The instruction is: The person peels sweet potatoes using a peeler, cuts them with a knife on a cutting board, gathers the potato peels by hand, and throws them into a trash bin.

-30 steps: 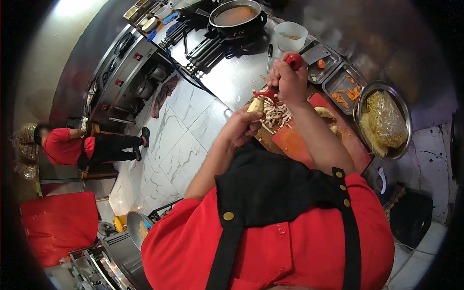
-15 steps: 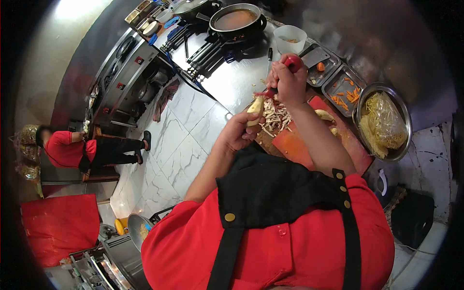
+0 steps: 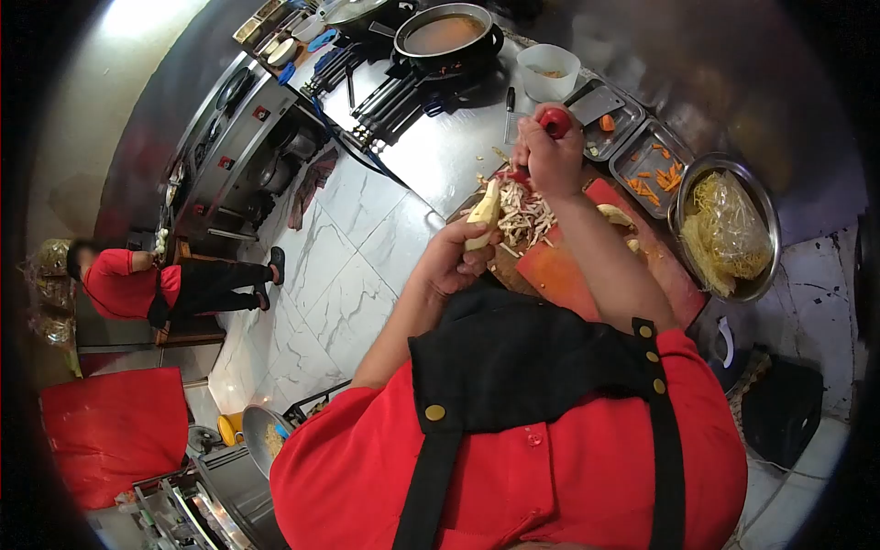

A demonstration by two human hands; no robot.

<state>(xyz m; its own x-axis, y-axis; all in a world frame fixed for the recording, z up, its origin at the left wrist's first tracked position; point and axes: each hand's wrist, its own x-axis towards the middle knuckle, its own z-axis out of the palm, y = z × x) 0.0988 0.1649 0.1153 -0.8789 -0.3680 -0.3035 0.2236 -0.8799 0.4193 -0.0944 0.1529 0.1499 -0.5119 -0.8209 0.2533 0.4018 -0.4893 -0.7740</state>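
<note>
My left hand (image 3: 449, 259) is closed around the lower end of a pale yellow, tapered vegetable (image 3: 485, 209), whose kind I cannot make out. Its narrow end points up and away from me. In my right hand (image 3: 553, 163) is a red peeler (image 3: 554, 121), its round handle end showing above the fist and its head partly hidden below the fingers. Peeler and vegetable are close together, with a small gap between them. Under both hands, pale peel strips (image 3: 530, 213) lie heaped on the reddish cutting board (image 3: 568, 270).
Right of the board are metal trays with orange pieces (image 3: 667, 174) and a steel bowl (image 3: 777, 240) of yellow noodles. A white tub (image 3: 548, 73), a cleaver (image 3: 596, 103) and a pan (image 3: 445, 37) stand farther back. Another person (image 3: 128, 284) stands at far left.
The peeler head has come away from the vegetable's tip, toward the right. My left hand and the vegetable have shifted slightly left and down.
</note>
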